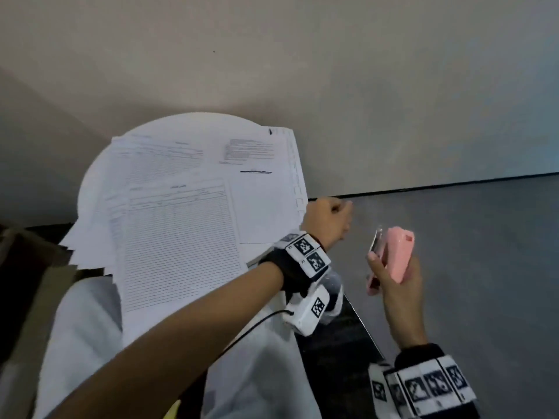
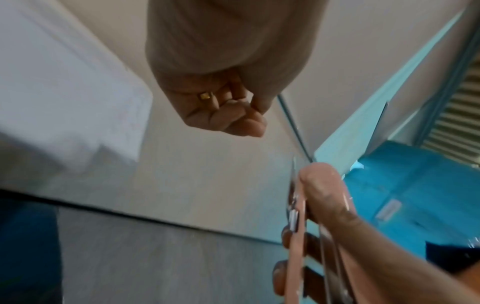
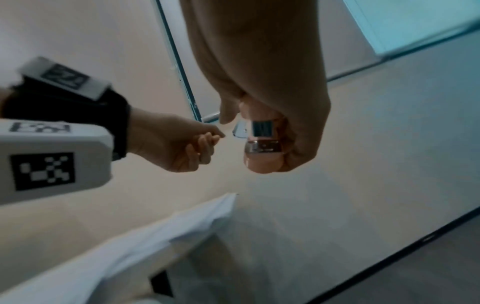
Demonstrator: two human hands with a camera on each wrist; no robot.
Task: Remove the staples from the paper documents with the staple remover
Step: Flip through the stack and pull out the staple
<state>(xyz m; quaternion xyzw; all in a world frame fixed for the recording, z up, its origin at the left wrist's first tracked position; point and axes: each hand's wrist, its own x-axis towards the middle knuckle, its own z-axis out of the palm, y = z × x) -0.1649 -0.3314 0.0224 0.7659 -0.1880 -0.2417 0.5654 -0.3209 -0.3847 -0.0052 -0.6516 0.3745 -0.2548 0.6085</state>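
Observation:
Several printed paper documents lie fanned out on a round white table. My left hand is just off the papers' right edge with its fingers curled into a loose fist. Nothing shows in its fingers; a tiny pinched item could be hidden. A small gold spot sits on one finger. My right hand holds a pink staple remover upright in the air, to the right of the left hand. Its metal jaws point towards the left hand, a short gap away.
A brown cardboard box stands at the left edge. White fabric hangs below the table front. Grey floor spreads to the right beneath both hands, with a pale wall behind. A blue box lies on the floor further right.

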